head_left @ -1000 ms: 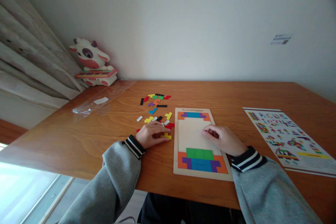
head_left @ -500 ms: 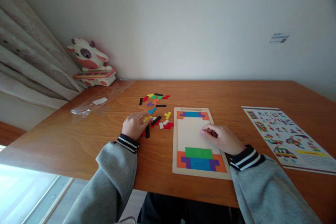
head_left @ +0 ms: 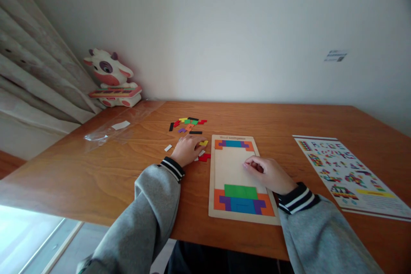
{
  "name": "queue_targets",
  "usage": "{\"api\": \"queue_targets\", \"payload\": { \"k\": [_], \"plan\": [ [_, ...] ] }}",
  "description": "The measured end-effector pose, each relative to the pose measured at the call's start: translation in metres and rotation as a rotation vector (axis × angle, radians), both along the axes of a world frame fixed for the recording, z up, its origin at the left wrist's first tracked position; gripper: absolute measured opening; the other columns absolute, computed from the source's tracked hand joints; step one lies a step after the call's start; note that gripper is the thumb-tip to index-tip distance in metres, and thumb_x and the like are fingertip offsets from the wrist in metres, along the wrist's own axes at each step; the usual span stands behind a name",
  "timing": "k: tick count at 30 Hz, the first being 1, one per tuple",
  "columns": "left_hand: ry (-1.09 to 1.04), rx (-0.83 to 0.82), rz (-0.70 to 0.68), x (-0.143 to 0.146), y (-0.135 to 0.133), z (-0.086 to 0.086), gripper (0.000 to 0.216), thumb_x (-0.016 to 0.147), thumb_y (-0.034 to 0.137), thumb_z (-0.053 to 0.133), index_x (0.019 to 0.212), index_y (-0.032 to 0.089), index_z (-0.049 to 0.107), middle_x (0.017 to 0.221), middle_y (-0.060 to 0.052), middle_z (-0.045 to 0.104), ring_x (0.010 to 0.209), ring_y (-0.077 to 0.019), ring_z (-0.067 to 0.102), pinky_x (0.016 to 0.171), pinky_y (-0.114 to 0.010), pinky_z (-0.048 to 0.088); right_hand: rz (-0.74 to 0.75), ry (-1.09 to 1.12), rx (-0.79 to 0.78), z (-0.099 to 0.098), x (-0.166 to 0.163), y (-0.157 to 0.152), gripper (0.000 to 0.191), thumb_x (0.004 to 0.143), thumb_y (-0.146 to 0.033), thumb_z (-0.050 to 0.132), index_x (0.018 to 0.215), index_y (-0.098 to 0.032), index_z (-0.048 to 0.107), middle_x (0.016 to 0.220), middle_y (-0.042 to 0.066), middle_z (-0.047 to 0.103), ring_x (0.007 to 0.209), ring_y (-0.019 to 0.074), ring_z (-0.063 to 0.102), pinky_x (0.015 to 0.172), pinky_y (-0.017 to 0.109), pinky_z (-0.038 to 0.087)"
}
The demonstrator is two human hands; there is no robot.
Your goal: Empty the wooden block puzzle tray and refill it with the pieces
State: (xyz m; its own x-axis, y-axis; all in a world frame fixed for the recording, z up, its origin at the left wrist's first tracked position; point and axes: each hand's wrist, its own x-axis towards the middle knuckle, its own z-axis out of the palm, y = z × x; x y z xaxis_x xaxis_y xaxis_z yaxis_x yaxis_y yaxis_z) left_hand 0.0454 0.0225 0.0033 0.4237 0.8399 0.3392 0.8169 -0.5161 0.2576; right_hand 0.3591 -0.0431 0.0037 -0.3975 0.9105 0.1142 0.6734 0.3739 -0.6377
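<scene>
My left hand point(head_left: 189, 150) is spread over the nearer pile of puzzle pieces, its fingers stretched out. A yellow piece point(head_left: 203, 143) shows at its fingertips, with a red piece point(head_left: 204, 158) just below; other pieces are hidden under the palm. Above the right side of the wooden puzzle board point(head_left: 212, 180), my right hand point(head_left: 269, 172) is closed, thumb and index finger together, with nothing visible in them. Green pieces point(head_left: 240, 191), blue, purple and orange pieces fill the board's near end. A blue piece point(head_left: 233, 143) with purple and orange ones lies along its far end.
Farther back lie more loose pieces, among them a black bar point(head_left: 171, 126) and a purple piece point(head_left: 182, 130). A white piece point(head_left: 168, 147) is left of my hand. A printed pattern sheet point(head_left: 353, 175) is at right, a plastic bag point(head_left: 102, 135) and cow toy point(head_left: 111, 77) at left.
My left hand has moved right across the pile, up to the yellow piece. A white piece now lies apart to its left. My right hand keeps its place and shape over the board.
</scene>
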Motion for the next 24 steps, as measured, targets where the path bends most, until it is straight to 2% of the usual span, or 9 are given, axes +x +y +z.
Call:
{"api": "queue_targets", "payload": {
  "k": [4, 7, 11, 13, 17, 21, 24],
  "plan": [
    [-0.002, -0.019, -0.130, -0.005, 0.003, -0.001, 0.027, 0.091, 0.026, 0.059, 0.116, 0.024, 0.070, 0.116, -0.004, 0.074, 0.107, -0.0237, 0.067, 0.097, -0.036, 0.052, 0.004, 0.001, 0.001, -0.001, 0.000, 0.001, 0.032, 0.095, -0.046, 0.049, 0.088, -0.021, 0.067, 0.067, 0.001, 0.064, 0.059, 0.0141, 0.054, 0.056, 0.027, 0.038],
    [-0.027, -0.029, -0.175, -0.006, 0.003, -0.001, 0.027, 0.092, 0.029, 0.059, 0.115, 0.023, 0.070, 0.115, -0.004, 0.074, 0.108, -0.0227, 0.067, 0.099, -0.036, 0.051, 0.001, 0.008, -0.003, 0.000, -0.001, 0.000, 0.031, 0.095, -0.045, 0.050, 0.088, -0.021, 0.068, 0.068, 0.000, 0.065, 0.060, 0.0141, 0.054, 0.057, 0.027, 0.038],
    [-0.025, -0.021, -0.156, -0.005, 0.001, -0.001, 0.031, 0.091, 0.038, 0.061, 0.115, 0.021, 0.071, 0.118, -0.007, 0.072, 0.113, -0.0239, 0.065, 0.103, -0.039, 0.049, -0.005, 0.011, -0.006, 0.001, -0.002, 0.000, 0.029, 0.094, -0.043, 0.050, 0.088, -0.021, 0.068, 0.068, 0.000, 0.065, 0.060, 0.0142, 0.054, 0.056, 0.026, 0.037],
    [0.002, -0.018, -0.139, -0.004, -0.001, 0.000, 0.032, 0.095, 0.040, 0.054, 0.116, 0.021, 0.071, 0.122, -0.007, 0.070, 0.117, -0.0247, 0.062, 0.105, -0.042, 0.047, -0.012, 0.010, -0.008, 0.002, -0.002, 0.000, 0.029, 0.094, -0.043, 0.051, 0.087, -0.021, 0.068, 0.067, 0.000, 0.064, 0.059, 0.0142, 0.054, 0.056, 0.026, 0.037],
    [0.050, -0.007, -0.101, -0.003, -0.004, 0.001, 0.035, 0.102, 0.031, 0.040, 0.113, 0.022, 0.072, 0.124, -0.007, 0.068, 0.116, -0.0237, 0.060, 0.103, -0.045, 0.048, -0.013, -0.003, -0.011, 0.002, -0.002, -0.001, 0.031, 0.094, -0.045, 0.049, 0.088, -0.021, 0.068, 0.066, 0.000, 0.064, 0.058, 0.0143, 0.053, 0.055, 0.027, 0.038],
    [0.055, 0.016, -0.049, -0.008, -0.001, -0.005, 0.029, 0.094, 0.035, 0.057, 0.116, 0.022, 0.071, 0.119, -0.009, 0.067, 0.111, -0.0256, 0.060, 0.100, -0.046, 0.049, -0.016, -0.013, -0.015, 0.003, -0.001, -0.001, 0.033, 0.094, -0.047, 0.049, 0.087, -0.021, 0.068, 0.067, 0.001, 0.064, 0.059, 0.0145, 0.054, 0.055, 0.027, 0.038],
    [0.006, 0.022, -0.049, -0.012, 0.004, -0.010, 0.026, 0.093, 0.037, 0.061, 0.110, 0.023, 0.074, 0.119, -0.008, 0.069, 0.111, -0.0256, 0.061, 0.101, -0.046, 0.048, -0.017, -0.004, -0.014, 0.003, -0.002, -0.001, 0.034, 0.094, -0.049, 0.049, 0.087, -0.021, 0.067, 0.066, 0.001, 0.064, 0.058, 0.0145, 0.053, 0.054, 0.027, 0.038]
  ]
}}
